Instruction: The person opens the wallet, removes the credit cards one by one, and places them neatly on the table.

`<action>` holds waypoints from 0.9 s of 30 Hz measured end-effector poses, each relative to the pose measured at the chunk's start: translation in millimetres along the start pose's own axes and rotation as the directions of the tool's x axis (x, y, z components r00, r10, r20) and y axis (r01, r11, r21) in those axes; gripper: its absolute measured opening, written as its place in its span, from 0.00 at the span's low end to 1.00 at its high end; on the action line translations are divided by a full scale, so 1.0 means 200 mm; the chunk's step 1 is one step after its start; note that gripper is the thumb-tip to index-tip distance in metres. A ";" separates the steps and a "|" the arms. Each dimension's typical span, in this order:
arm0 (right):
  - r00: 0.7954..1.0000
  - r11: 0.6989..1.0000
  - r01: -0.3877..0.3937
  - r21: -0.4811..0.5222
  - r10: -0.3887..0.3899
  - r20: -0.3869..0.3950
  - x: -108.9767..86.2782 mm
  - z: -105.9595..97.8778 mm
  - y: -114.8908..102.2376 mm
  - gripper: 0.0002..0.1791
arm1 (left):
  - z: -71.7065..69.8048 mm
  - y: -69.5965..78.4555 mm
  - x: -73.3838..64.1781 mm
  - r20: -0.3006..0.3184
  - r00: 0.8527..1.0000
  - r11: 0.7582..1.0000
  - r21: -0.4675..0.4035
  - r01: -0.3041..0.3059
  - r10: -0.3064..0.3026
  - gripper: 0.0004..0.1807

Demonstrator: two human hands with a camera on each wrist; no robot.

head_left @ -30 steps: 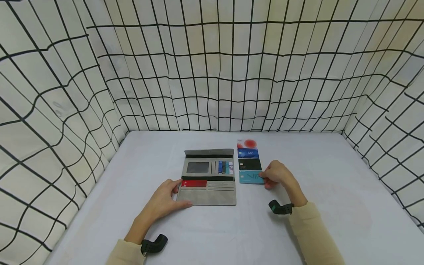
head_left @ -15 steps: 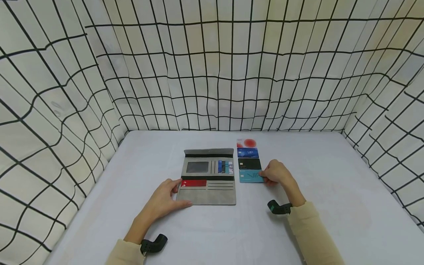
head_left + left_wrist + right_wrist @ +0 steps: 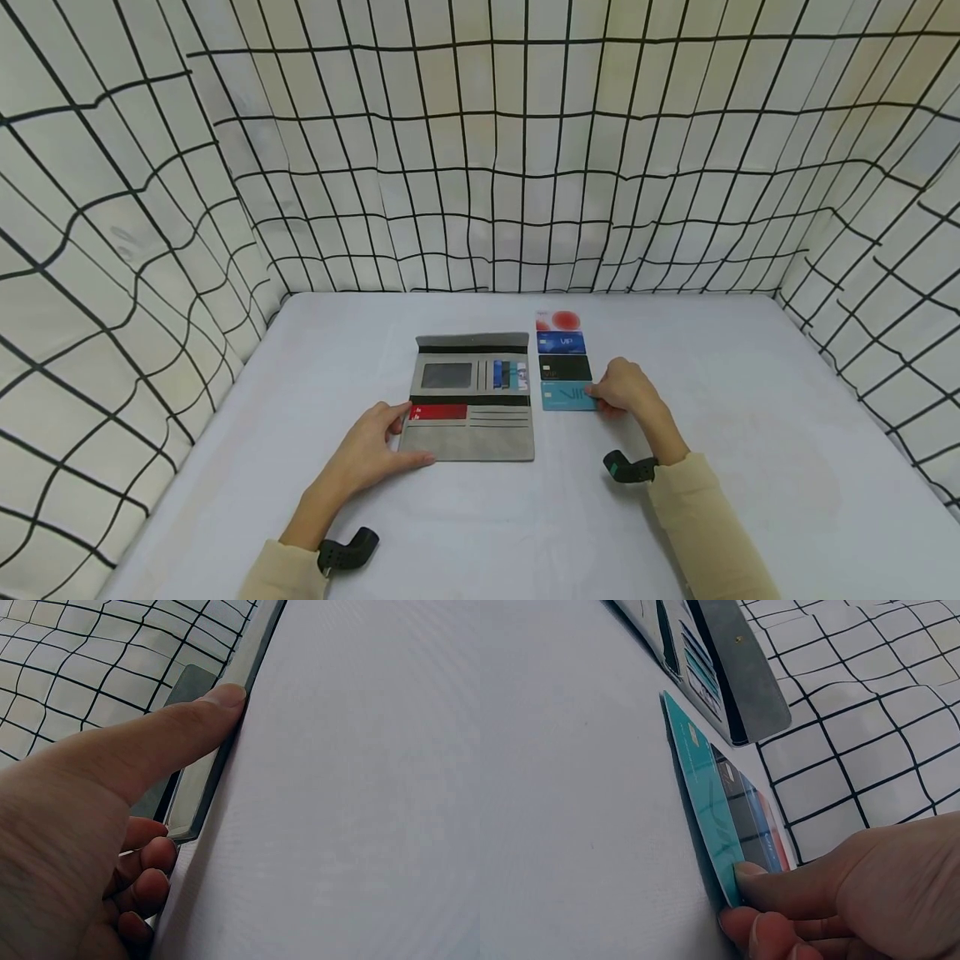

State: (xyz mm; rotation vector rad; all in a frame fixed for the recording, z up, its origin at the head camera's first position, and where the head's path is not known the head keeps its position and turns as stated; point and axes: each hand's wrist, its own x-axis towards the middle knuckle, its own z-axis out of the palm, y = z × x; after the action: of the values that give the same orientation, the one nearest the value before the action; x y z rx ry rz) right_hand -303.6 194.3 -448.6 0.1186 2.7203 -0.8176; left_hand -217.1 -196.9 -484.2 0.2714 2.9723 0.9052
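Note:
An unfolded grey wallet point(image 3: 465, 442) lies in the middle of the table, with a red card point(image 3: 438, 412) in its lower part and several blue and pale cards point(image 3: 510, 376) in its upper slots. My left hand point(image 3: 371, 448) holds its near left corner, thumb on the near edge and fingers along the left side. To the wallet's right, my right hand point(image 3: 628, 390) pinches the right end of a teal card point(image 3: 699, 787) between thumb and fingers. In the right wrist view, a shadow shows along that card's near edge. Beyond it lies a black card point(image 3: 565, 367).
Farther back in the same column are a blue card point(image 3: 561, 342) and a white card with red circles point(image 3: 558, 321). White cloth covers the table point(image 3: 480, 533). A black-lined grid backdrop point(image 3: 525, 167) rises behind and on both sides.
Both hands keep their hold on the wallet and the teal card. The head view has tilted slightly, so everything sits a little higher in it.

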 end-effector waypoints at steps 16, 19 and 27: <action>1.000 0.999 0.015 -0.033 -0.016 -0.024 -0.02 0.01 -0.02 0.16 | 0.00 -0.01 0.00 -0.006 1.000 1.000 -0.004 -0.015 0.015 0.51; 1.000 0.999 0.026 -0.028 -0.026 -0.010 -0.02 0.00 -0.01 0.16 | 0.00 -0.01 0.00 -0.004 1.000 1.000 -0.009 -0.008 0.008 0.51; 0.999 0.999 0.035 -0.024 -0.035 -0.004 -0.04 -0.03 -0.03 0.20 | 0.00 -0.01 0.00 0.003 1.000 1.000 -0.003 -0.006 0.006 0.52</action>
State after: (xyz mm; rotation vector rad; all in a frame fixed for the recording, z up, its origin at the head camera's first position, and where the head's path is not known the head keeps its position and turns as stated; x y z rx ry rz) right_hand -299.0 191.9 -438.7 0.0684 2.7426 -0.7955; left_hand -218.3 -198.8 -485.4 0.2812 2.9687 0.9093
